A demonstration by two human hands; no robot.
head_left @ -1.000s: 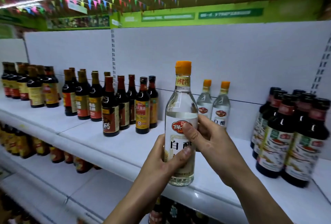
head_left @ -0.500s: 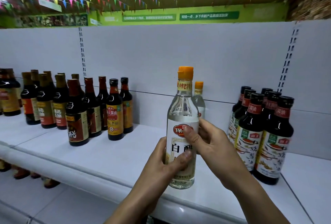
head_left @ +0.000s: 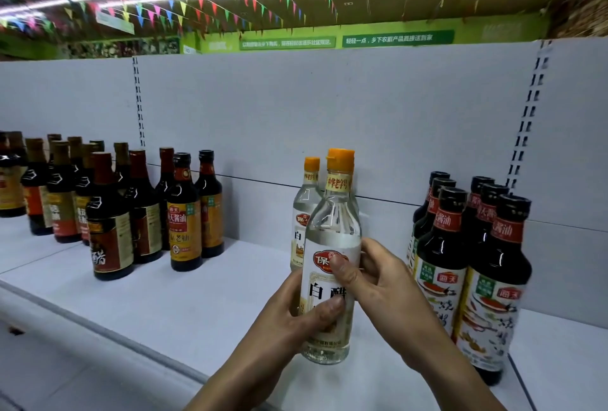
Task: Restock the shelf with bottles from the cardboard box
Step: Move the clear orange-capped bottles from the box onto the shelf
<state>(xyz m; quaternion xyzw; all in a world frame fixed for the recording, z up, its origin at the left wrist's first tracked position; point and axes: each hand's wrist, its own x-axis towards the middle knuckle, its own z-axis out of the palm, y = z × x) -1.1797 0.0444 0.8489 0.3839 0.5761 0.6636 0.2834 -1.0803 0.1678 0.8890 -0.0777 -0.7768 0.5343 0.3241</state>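
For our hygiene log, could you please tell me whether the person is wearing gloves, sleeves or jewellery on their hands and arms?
Both are bare: the left hand and right hand have no gloves, and no rings show on the fingers. No watch, bracelet or sleeve shows on either forearm as far as the frame reaches.

Both hands grip one clear bottle (head_left: 332, 229)
Left hand (head_left: 296, 321), forearm entering from 7 o'clock, wraps low with thumb across the front; right hand (head_left: 385, 292), forearm from 5 o'clock, holds higher, thumb pointing toward 10 o'clock.
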